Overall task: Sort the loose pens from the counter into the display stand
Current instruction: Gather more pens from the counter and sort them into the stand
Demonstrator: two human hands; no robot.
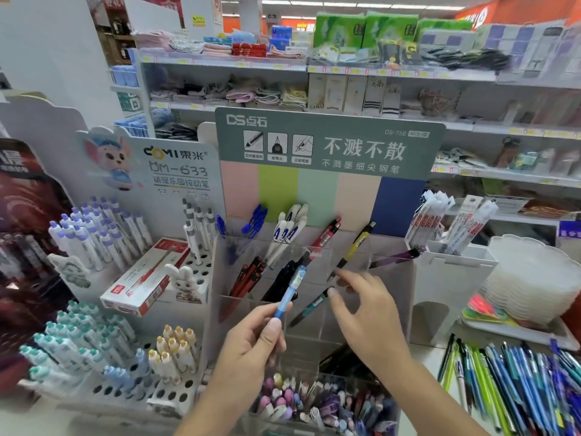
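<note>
Red-and-white pen box (147,275) lying tilted on white peg-hole rack (176,394) at left; white rabbit figure (182,278) just beside box; purple-capped pens (94,234) standing in rack's upper rows, teal-capped pens (72,338) lower, yellow-capped pens (176,347) near front; cartoon mouse sign (110,158) above rack; stack of white scalloped plates (534,278) at right; shelves (314,69) behind hold folded cloths (251,92) and green packages (364,29)

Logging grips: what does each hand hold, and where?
Left hand pinches the blue pen by its lower end. Right hand holds nothing.
</note>
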